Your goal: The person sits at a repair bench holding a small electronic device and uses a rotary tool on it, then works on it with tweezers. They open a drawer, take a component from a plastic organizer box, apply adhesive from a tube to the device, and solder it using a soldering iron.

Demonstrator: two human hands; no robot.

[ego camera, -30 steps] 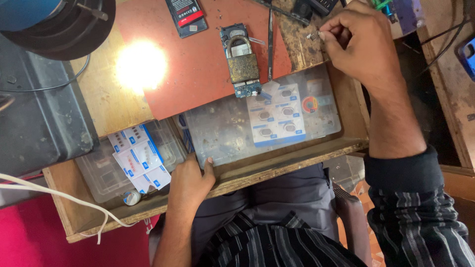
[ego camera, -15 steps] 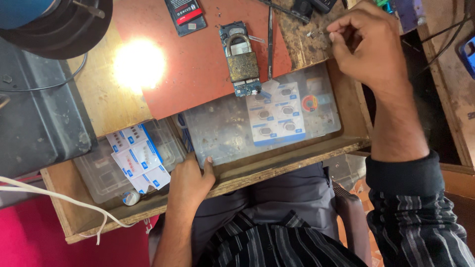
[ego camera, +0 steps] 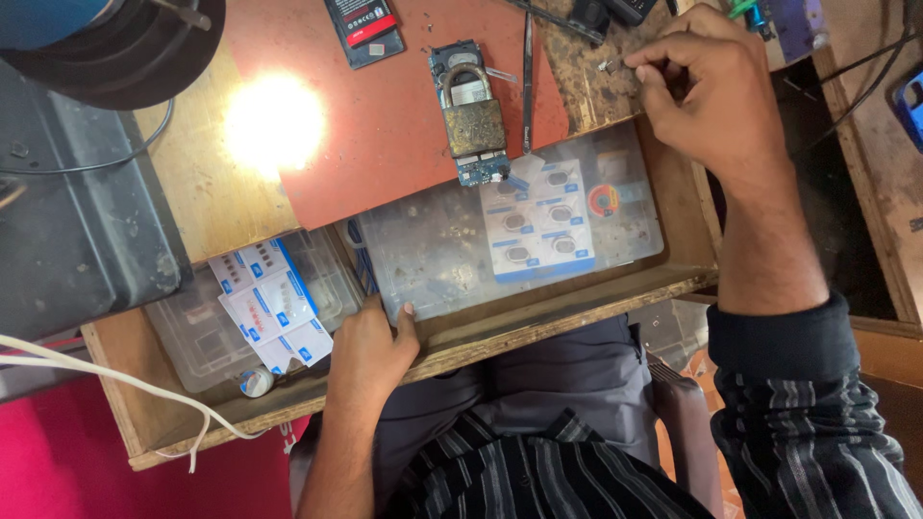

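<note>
We see our right hand [ego camera: 711, 96] at the upper right of the frame, over the worn wooden benchtop [ego camera: 615, 91]. Thumb & forefinger tips are pinched together on a tiny metal bit [ego camera: 608, 65], prob. a screw, too small to tell for sure; other fingers are curled in.

Our left hand [ego camera: 370, 356] sits lower centre-left, fingers bent and resting on the front edge of the open wooden drawer [ego camera: 577, 312], thumb touching the corner of a clear plastic parts box [ego camera: 433, 259]. It's not clamped round anything we can make out.

That box fills the mid part of the drawer; a sheet of small blister-packed parts [ego camera: 538, 226] w/ blue trim lies on its lid, and a small round red-orange item [ego camera: 603, 199] is just beside the sheet. A 2nd clear box [ego camera: 202, 332] lies at lower left, w/ white & blue packets [ego camera: 269, 303] on it.

Upper centre, on the red mat [ego camera: 385, 125], a brass padlock [ego camera: 471, 115] lies on top of a small phone circuit board [ego camera: 484, 170]. Tweezers [ego camera: 527, 77] lie just right of the padlock. A phone battery [ego camera: 361, 27] is at the top edge, and lamp glare [ego camera: 274, 120] shows at the mat's left.
</note>
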